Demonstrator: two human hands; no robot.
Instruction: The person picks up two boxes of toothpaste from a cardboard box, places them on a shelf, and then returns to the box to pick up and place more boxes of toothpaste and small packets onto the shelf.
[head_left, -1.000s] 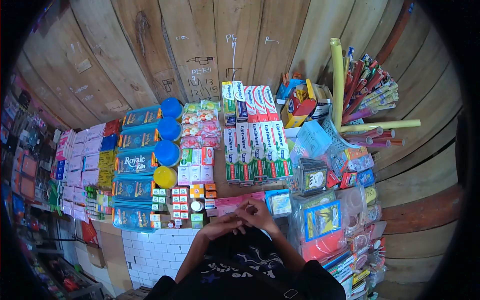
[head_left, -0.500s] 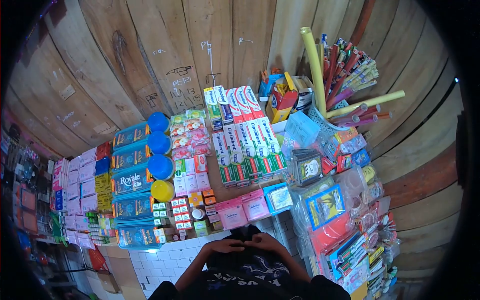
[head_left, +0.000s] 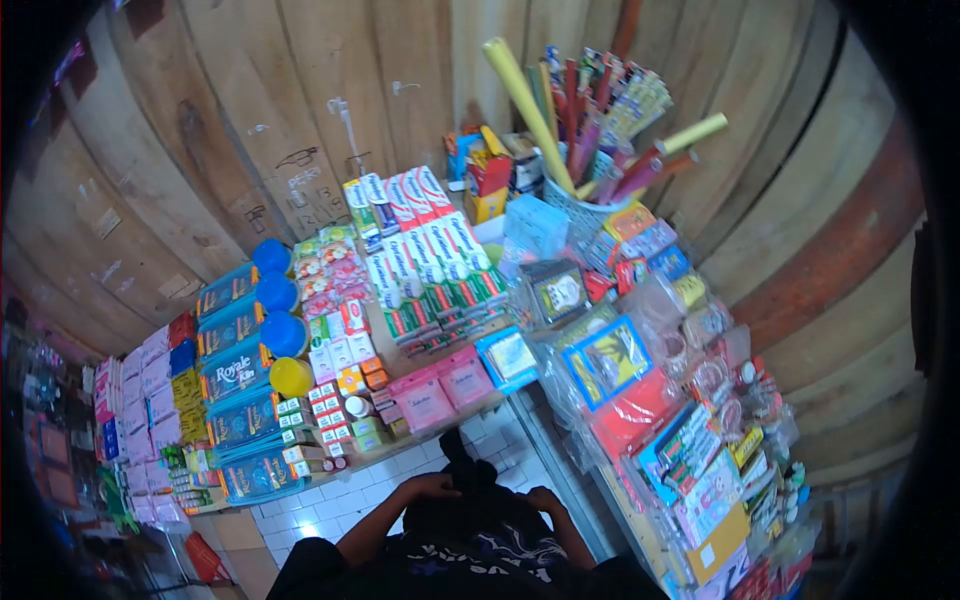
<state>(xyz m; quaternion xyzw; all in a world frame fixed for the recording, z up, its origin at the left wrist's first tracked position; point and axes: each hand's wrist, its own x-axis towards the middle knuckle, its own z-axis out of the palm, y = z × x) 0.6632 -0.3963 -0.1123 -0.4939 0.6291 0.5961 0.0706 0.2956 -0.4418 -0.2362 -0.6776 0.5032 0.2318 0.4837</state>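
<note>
My left hand (head_left: 432, 487) is at the front of my body, its fingers curled in against dark cloth. A little to its right, my right hand (head_left: 541, 500) is also curled close to the dark printed shirt (head_left: 480, 555). What either hand grips, if anything, is hidden. Between and beyond them shows a black shape (head_left: 466, 462), too dark to make out. Nearest in front of the hands are pink packs (head_left: 443, 388) and a blue pack (head_left: 507, 358) at the shelf's front edge.
Toothpaste boxes (head_left: 430, 265), blue-lidded jars (head_left: 283, 333) and teal Royale packs (head_left: 238, 374) fill the shelf. A basket (head_left: 582, 212) holds wrapping-paper rolls. Plastic-wrapped goods (head_left: 625, 375) line the right side. White tiles (head_left: 375, 490) lie below, a wooden wall (head_left: 330, 80) behind.
My hands have moved apart from where they met at the middle of my body. The view has turned to the right, so the goods sit further left and more of the right side shows.
</note>
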